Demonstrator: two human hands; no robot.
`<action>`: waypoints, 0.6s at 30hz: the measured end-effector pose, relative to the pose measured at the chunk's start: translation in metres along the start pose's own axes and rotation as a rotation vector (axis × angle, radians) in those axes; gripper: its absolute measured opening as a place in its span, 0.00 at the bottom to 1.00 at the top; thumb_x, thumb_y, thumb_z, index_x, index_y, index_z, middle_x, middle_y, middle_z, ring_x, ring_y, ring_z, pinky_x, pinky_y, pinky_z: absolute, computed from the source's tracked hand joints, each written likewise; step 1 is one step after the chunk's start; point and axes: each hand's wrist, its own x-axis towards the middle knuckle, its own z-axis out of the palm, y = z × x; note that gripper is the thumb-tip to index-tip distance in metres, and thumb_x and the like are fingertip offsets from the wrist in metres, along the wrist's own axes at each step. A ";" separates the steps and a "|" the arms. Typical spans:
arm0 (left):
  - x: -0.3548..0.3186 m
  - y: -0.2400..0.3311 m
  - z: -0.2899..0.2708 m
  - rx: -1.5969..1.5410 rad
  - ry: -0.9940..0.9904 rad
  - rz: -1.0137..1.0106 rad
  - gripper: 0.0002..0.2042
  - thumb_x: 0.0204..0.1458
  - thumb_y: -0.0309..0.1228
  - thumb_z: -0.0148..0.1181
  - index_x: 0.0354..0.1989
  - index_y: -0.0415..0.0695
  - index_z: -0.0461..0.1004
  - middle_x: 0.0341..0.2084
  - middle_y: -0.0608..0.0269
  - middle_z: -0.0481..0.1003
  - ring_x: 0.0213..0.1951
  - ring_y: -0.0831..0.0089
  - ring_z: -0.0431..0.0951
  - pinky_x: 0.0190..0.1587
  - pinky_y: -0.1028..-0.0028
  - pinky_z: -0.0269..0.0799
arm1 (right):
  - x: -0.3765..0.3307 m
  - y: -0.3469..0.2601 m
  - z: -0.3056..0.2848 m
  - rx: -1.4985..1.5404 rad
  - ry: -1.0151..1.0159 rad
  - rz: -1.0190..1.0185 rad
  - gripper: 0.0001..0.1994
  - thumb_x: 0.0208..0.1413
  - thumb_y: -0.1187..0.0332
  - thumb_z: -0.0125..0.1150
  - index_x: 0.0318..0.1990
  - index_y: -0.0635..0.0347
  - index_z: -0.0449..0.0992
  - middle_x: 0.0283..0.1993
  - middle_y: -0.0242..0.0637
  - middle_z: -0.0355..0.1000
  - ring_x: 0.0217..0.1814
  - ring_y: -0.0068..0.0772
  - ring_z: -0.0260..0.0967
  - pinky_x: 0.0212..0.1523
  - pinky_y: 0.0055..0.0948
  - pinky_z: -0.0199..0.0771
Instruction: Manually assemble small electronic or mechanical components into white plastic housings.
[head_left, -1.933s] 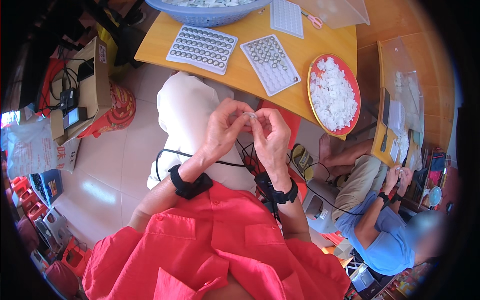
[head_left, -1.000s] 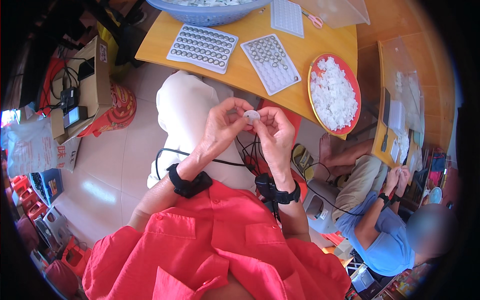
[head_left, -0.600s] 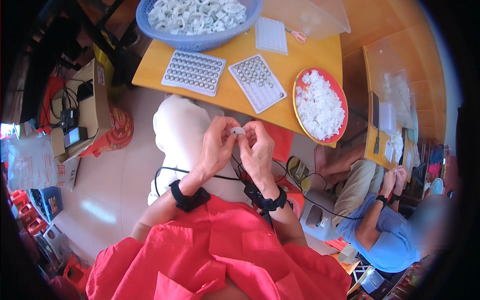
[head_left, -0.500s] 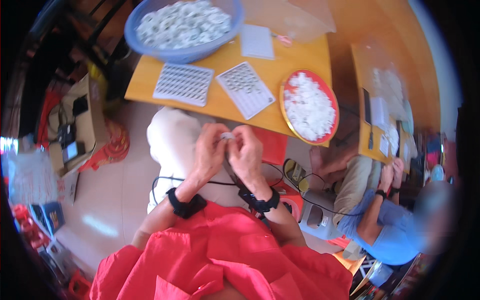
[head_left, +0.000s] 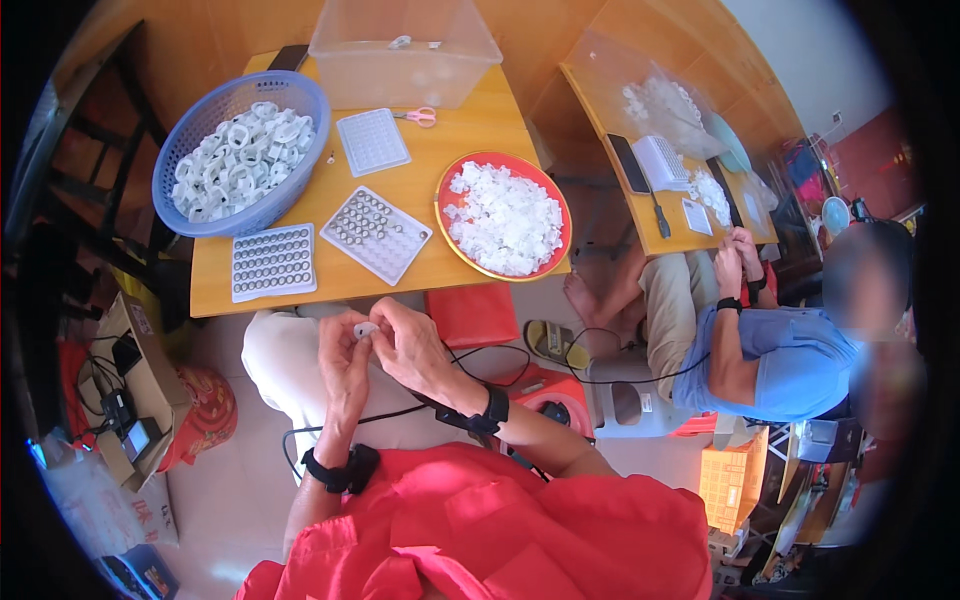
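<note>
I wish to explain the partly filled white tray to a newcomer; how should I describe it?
Find the wooden table bearing the blue basket. Along its near edge, between the filled tray and the red dish, lies this white tray. Unlike its neighbour, full of round metal pieces, it has many bare cups toward its lower right.

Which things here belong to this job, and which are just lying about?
Seemingly in the job: white piece between left hand and right hand; full disc tray; part-filled disc tray; blue basket; red plate of white bits.

Seemingly lying about: pink-handled scissors; cardboard box; slipper.
</note>
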 end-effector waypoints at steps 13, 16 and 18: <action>0.026 0.054 0.018 -0.159 0.132 0.155 0.16 0.45 0.11 0.51 0.43 0.39 0.64 0.38 0.61 0.61 0.37 0.72 0.73 0.39 0.76 0.70 | 0.027 -0.033 -0.031 -0.014 0.275 -0.357 0.08 0.42 0.81 0.61 0.32 0.64 0.71 0.26 0.41 0.71 0.25 0.40 0.71 0.26 0.29 0.71; 0.025 0.049 0.001 -0.043 0.090 0.102 0.15 0.47 0.13 0.50 0.43 0.38 0.61 0.40 0.60 0.61 0.35 0.71 0.76 0.40 0.76 0.72 | 0.031 -0.047 -0.044 -0.254 0.371 -0.718 0.09 0.39 0.82 0.62 0.31 0.63 0.73 0.31 0.42 0.73 0.30 0.38 0.73 0.27 0.28 0.74; 0.024 0.045 -0.008 -0.060 0.100 0.032 0.13 0.48 0.14 0.50 0.43 0.38 0.61 0.38 0.60 0.64 0.35 0.72 0.76 0.39 0.76 0.72 | 0.035 -0.057 -0.051 -0.303 0.403 -0.779 0.09 0.39 0.82 0.62 0.31 0.63 0.73 0.31 0.41 0.73 0.30 0.38 0.73 0.27 0.28 0.74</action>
